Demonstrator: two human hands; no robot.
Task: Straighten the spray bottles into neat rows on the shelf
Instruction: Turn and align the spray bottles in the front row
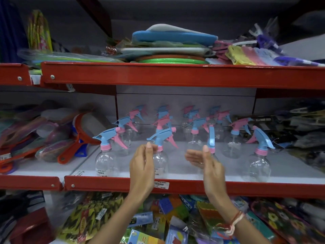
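Several clear spray bottles with blue and pink trigger heads stand in rows on the white middle shelf (290,176). My left hand (142,166) is raised in front of the second front-row bottle (161,140), fingers together, not visibly gripping it. My right hand (207,162) is open with the palm turned left, just in front of the third front bottle (211,138), whose head points toward me. The front-left bottle (106,155) and the front-right bottle (260,159) stand free.
A red shelf lip (193,186) with a price tag runs below the bottles. Packaged strainers and swatters (52,138) crowd the left of the shelf, dark packets (302,131) the right. Stacked plastic goods (172,44) fill the upper shelf; colourful packets (158,222) lie below.
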